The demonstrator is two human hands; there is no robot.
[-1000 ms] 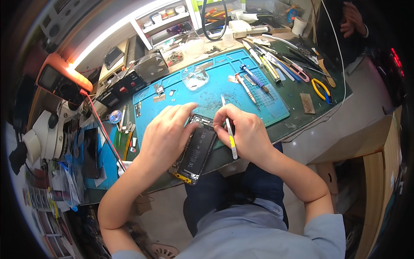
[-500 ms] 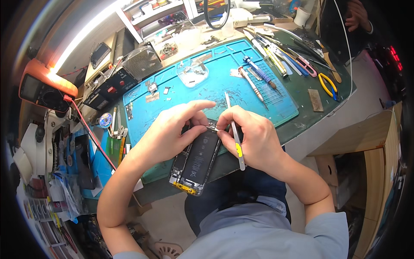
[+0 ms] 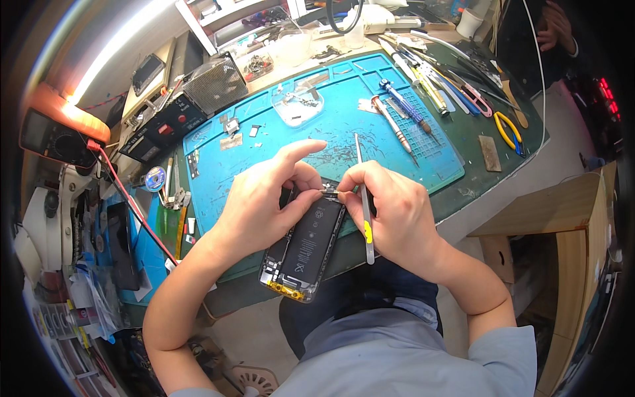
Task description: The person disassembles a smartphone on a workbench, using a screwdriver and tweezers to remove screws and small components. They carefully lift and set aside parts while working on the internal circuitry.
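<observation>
An opened phone (image 3: 289, 288) lies slanted over the mat's front edge, its black battery (image 3: 307, 245) exposed and yellow pieces at the near end. Above its far end, a small thin part (image 3: 329, 192) is stretched between my two hands; its exact kind is too small to tell. My left hand (image 3: 261, 198) pinches one end with thumb and fingertip, index finger raised. The other end is at the closed thumb and forefinger of my right hand (image 3: 400, 208). That hand also holds metal tweezers (image 3: 368, 231) with a yellow mark, points facing away from me.
On the blue mat (image 3: 231, 178) are a clear dish (image 3: 297, 106) of small parts and screwdrivers (image 3: 395, 129). Pliers (image 3: 508, 132) and many hand tools lie right. An orange multimeter (image 3: 63, 129) with a red lead stands left. Another person's hand (image 3: 554, 26) shows at far right.
The view has shifted slightly. Both hands have moved a little to the right relative to the picture, and the small part between them shows more plainly. My grip on the tweezers stays.
</observation>
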